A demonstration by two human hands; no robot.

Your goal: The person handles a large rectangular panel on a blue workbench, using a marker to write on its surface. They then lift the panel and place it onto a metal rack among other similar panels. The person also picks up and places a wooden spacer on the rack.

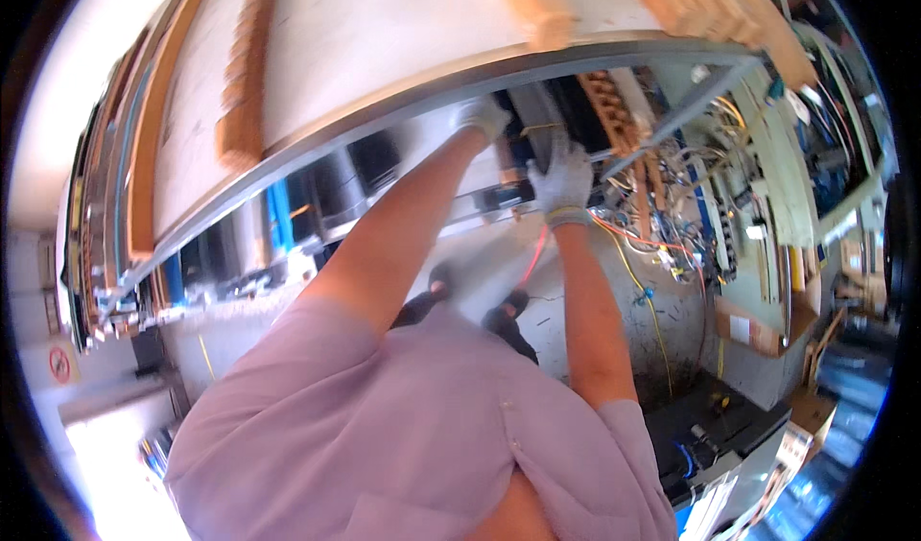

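Dark, boxy and partly hidden, the black unit [547,124] sits just under the edge of a pale worktop [384,33], behind the grey metal rail [403,105] that rims it; a thin yellow band or wire crosses its face. Both hands wear light grey knit gloves. The right hand [561,178] lies flat against the lower front of the black unit, fingers [566,157] close together and pressed on its surface rather than wrapped round it. The left hand [483,116] reaches up beside the unit's left side, touching the underside of the rail; its fingers look curled, but whether they pinch anything cannot be told through the blur. To the right hangs a loose tangle of coloured wires [672,234], and one yellow cable [645,292] runs down past the right forearm. Wooden slats [245,90] lie on the worktop above. Further left under the bench stand blue and grey cylinders [278,220]. Below, a grey floor and the person's dark shoes [508,316] show. Judged risks: with only a flat palm bearing on the unit, it could slip or tilt if it comes free of its seat; the right forearm is near the hanging wires and could snag one; the view is blurred, so the contact is uncertain.
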